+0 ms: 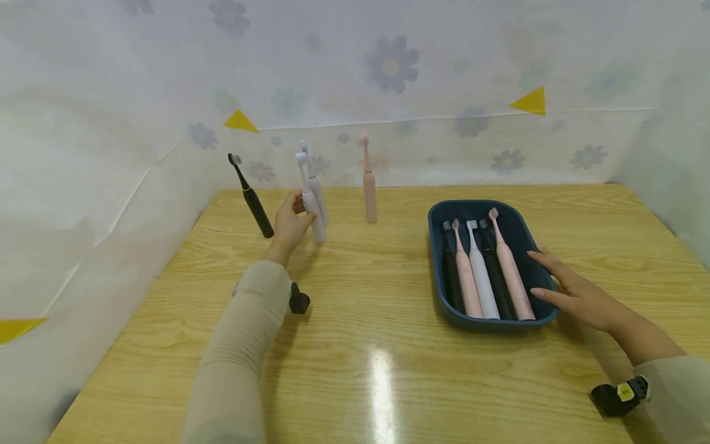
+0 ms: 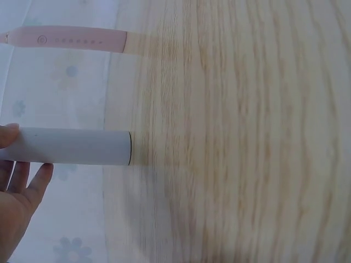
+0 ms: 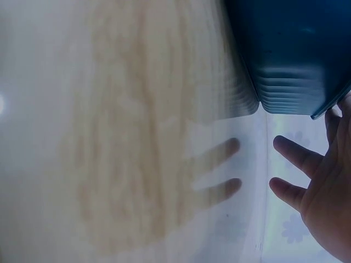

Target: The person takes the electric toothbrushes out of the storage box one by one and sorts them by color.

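across the table (image 1: 355, 277) from left to right: a first toothbrush (image 1: 256, 208), a second toothbrush (image 1: 310, 202) in the left hand (image 1: 290, 223), a third toothbrush (image 1: 318, 189) just behind it, a fourth toothbrush (image 1: 370, 194), then a box (image 1: 488, 324) with five more toothbrushes (image 1: 481, 277) side by side inside. the right hand (image 1: 585, 299) is at the box's right edge.

The wearer's L sleeve (image 1: 238, 351) is lt. beige fabric, full-length, w/ fine creases bunched along the forearm behind a wide, smoother cuff. The L wrist cam (image 1: 299, 300) is a small blk. unit w/ rounded corners, fitted at the inner edge of the cuff. The R sleeve (image 1: 679, 394) matches in colour & is only partly in view. The R wrist cam (image 1: 607, 401) has a blk. body w/ a yel. label (image 1: 625, 391); its marking is too small to read. L hand (image 1: 291, 225) & R hand (image 1: 579, 299) are bare.
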### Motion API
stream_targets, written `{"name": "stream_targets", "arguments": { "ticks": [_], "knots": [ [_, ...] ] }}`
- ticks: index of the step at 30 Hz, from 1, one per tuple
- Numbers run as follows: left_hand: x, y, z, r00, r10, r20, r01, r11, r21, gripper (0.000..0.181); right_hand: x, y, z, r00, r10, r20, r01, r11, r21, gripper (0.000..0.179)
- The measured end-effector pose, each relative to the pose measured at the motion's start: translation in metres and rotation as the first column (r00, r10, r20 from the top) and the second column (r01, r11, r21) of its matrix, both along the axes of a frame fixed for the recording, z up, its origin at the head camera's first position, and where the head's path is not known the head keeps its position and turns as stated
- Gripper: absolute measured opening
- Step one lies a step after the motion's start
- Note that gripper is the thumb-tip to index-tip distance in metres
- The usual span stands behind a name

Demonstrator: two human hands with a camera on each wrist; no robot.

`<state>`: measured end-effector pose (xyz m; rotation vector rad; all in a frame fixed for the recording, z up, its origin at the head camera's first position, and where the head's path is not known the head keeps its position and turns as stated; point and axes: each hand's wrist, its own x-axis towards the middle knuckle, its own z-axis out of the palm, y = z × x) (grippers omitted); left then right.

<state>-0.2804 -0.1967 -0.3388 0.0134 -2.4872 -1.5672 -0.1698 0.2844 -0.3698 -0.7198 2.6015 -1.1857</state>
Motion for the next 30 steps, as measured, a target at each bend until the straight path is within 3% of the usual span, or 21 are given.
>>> {"name": "stream_targets", "arguments": {
  "ticks": [15, 30],
  "knots": [
    [0.013, -0.002, 0.000, 1.000, 0.027, 0.015, -0.029, 0.995, 0.091, 0.053, 0.000, 0.000, -0.001, 1.000, 0.005, -0.019, -0.005, 1.000, 0.008, 0.068],
    [0.032, -0.002, 0.005, 0.992, 0.096, -0.079, -0.072, 0.962, 0.264, 0.049, -0.001, 0.001, -0.001, 1.000, 0.003, -0.027, -0.002, 1.000, 0.010, 0.068]
  ]
}}
